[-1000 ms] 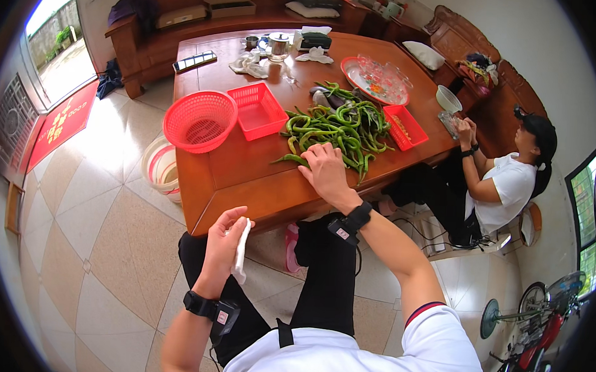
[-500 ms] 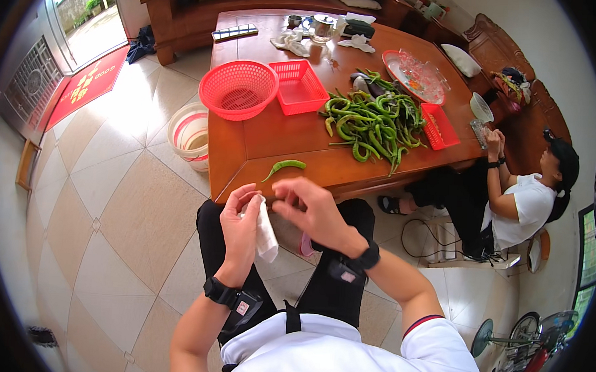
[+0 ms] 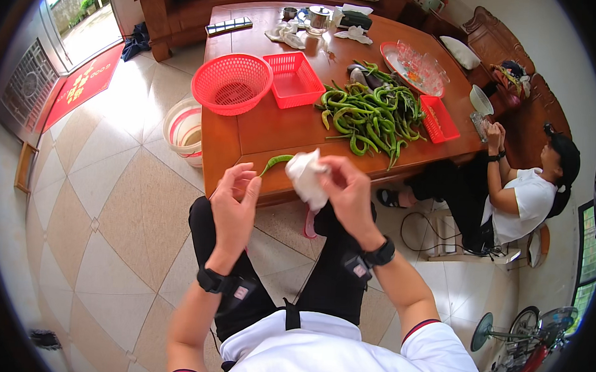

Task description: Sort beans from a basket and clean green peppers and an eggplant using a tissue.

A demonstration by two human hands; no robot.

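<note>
My right hand (image 3: pixel 351 196) pinches a crumpled white tissue (image 3: pixel 306 178), held up just beyond the table's near edge. My left hand (image 3: pixel 236 206) is beside it to the left, fingers apart and holding nothing that I can see. Past its fingertips a single green chili pepper (image 3: pixel 276 161) lies on the wooden table (image 3: pixel 247 138), partly covered by the tissue. A big heap of green chili peppers (image 3: pixel 374 119) is spread farther right on the tabletop, with dark eggplants (image 3: pixel 368 77) behind it.
On the table stand a round red basket (image 3: pixel 212 102), a square red basket (image 3: pixel 308 100), a smaller red basket (image 3: pixel 440 132) and a tray of glasses (image 3: pixel 409 68). A bucket (image 3: pixel 181 131) is by the table's left side. Another person (image 3: pixel 520 196) sits at the right.
The tissue has passed from my left hand to my right and been lifted forward. My left hand has opened. The view has shifted slightly.
</note>
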